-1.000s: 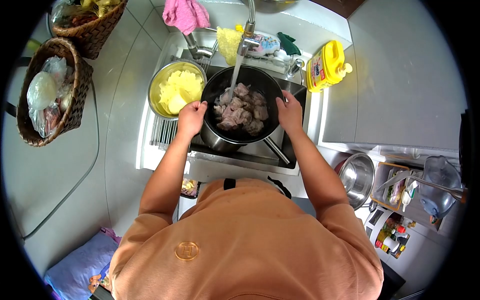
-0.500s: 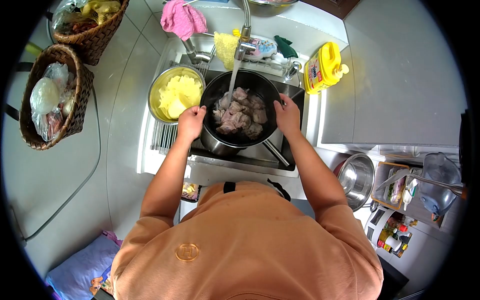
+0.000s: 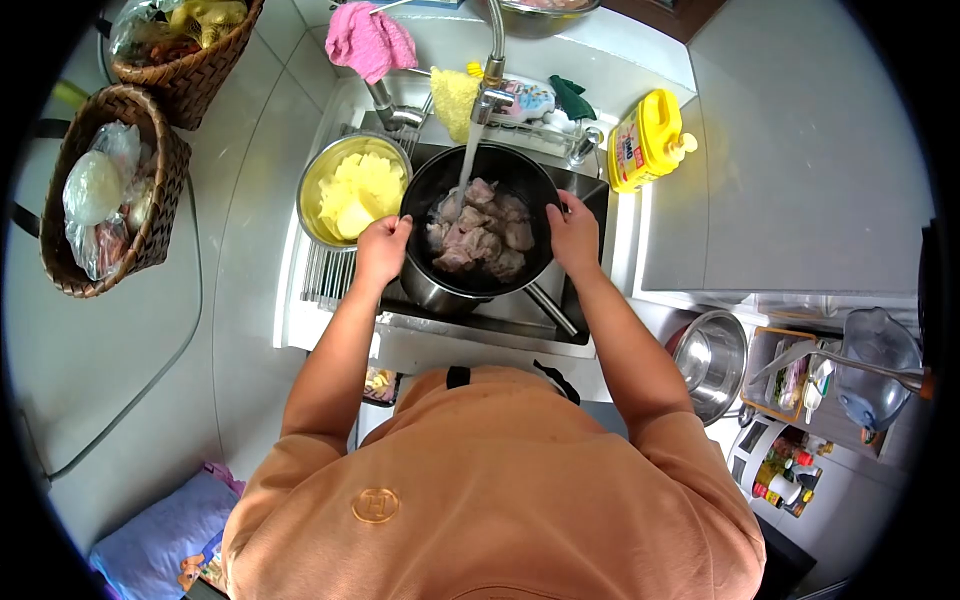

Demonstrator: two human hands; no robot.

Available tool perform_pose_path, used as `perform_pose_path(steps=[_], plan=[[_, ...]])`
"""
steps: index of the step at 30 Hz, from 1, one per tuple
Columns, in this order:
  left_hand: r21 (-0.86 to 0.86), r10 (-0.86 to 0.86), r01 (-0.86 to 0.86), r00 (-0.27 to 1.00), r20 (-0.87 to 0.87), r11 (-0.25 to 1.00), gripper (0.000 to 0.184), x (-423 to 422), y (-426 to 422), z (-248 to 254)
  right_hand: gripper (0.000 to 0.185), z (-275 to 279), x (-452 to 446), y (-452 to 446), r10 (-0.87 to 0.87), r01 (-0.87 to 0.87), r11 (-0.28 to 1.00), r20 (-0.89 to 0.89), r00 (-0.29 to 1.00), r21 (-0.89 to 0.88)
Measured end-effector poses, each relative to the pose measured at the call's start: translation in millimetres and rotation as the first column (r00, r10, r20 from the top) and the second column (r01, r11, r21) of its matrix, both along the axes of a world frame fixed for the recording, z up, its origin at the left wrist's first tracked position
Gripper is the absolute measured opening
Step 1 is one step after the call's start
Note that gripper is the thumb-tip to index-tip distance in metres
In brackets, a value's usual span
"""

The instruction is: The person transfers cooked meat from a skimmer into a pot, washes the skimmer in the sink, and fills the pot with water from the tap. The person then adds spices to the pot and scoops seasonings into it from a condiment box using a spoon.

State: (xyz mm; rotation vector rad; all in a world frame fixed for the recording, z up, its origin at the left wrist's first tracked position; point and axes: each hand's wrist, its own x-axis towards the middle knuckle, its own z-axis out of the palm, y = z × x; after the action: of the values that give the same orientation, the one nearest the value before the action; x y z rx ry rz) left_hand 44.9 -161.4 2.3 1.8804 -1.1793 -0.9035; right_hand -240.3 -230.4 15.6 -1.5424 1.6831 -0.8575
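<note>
A black pan (image 3: 522,172) of pale meat chunks (image 3: 474,244) is held in the sink, with water from the faucet (image 3: 491,98) running into it. My left hand (image 3: 384,250) grips its left rim, thumb on top. On the opposite side, my right hand (image 3: 574,232) is closed on the right edge. Beneath the black pan shows part of a steel pot (image 3: 436,294) and a long metal handle (image 3: 551,309). Close to my left hand stands a steel bowl (image 3: 309,215) of yellow sliced pieces (image 3: 362,190), which look like potato.
A yellow detergent bottle (image 3: 645,142) stands right of the sink (image 3: 480,328). A pink cloth (image 3: 369,42) and a yellow mesh cloth (image 3: 454,102) hang behind. Woven baskets (image 3: 166,190) are at left. An empty steel bowl (image 3: 712,365) sits at lower right.
</note>
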Motion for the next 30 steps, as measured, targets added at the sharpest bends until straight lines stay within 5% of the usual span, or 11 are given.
perform_pose_path(steps=[30], plan=[[-0.016,0.013,-0.014,0.999,-0.037,1.0,0.039,2,-1,-6,0.034,-9,-3,-3,0.01,-0.01,1.0,-0.04,0.999,0.005]])
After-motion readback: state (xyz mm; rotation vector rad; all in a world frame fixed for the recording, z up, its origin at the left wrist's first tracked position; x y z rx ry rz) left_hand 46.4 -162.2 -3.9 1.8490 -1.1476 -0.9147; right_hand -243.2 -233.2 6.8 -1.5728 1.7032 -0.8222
